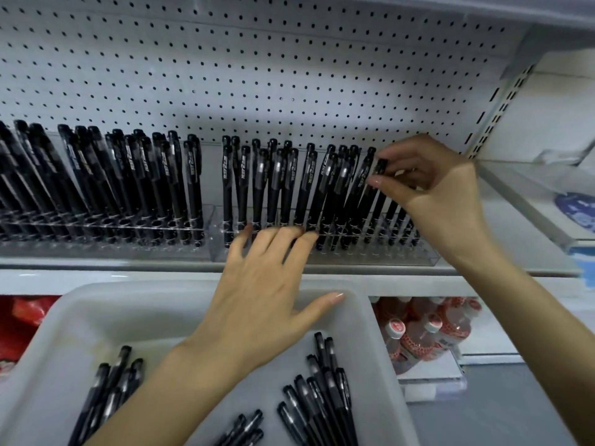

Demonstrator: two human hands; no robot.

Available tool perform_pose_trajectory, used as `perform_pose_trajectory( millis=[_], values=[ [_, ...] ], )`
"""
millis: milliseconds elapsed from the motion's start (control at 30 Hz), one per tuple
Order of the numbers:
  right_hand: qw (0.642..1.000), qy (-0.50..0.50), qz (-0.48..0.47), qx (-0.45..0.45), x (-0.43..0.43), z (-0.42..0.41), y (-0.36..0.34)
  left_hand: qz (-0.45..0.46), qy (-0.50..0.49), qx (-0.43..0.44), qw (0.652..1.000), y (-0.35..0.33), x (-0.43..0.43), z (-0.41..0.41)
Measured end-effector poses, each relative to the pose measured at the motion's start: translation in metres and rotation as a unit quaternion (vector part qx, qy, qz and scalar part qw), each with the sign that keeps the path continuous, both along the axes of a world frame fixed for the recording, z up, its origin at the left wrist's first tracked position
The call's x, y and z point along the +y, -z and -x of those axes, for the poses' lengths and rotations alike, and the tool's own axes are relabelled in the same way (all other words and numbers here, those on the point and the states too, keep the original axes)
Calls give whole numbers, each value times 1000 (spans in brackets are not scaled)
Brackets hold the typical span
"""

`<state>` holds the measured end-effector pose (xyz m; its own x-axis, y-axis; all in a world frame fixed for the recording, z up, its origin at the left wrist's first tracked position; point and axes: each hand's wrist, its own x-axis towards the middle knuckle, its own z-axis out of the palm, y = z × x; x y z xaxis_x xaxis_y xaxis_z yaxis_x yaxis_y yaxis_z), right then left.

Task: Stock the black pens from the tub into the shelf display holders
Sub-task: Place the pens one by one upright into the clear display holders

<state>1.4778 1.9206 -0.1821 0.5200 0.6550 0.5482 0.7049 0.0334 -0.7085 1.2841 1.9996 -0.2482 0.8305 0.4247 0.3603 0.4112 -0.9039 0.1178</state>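
Black pens [318, 403] lie loose in the white tub [64, 317] nearest the camera, with bottles [425, 333] just beside it on the right. Over the tub the left hand [267, 284] reaches flat, fingers spread, tips touching the clear holder [386, 255] on the shelf [128, 278]. Farther right, the right hand [431, 185] pinches one pen [380, 167] by its cap among crowded upright pens [283, 188], in front of the pegboard [257, 75].
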Motion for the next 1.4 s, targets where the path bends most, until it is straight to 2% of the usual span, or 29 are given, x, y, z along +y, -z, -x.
perform_pose_trajectory(
  millis=[233,400,500,667,767,900,967,1067,1200,1400],
  values=[
    [999,29,12,-32,-10,3,-8,-6,-5,5,1000,-5,-3,0],
    [997,25,-8,-75,-19,22,-18,59,10,-26,998,-27,-6,22],
    [997,-20,-18,-76,-18,48,-15,104,-8,-75,992,-31,-5,55],
    [989,-147,30,3,5,114,19,172,-102,-113,973,-13,3,143],
    [962,-238,128,43,30,154,53,239,-173,-156,943,-1,6,189],
    [916,-289,275,48,59,200,101,356,-244,-193,881,17,6,212],
    [905,-284,314,29,66,216,120,437,-260,-214,834,24,6,212],
    [895,-291,337,4,66,230,136,553,-252,-279,743,29,6,211],
    [900,-285,325,48,63,238,149,579,-211,-313,722,33,8,212],
    [889,-287,338,112,65,242,156,576,-205,-317,725,36,11,213]
  ],
)
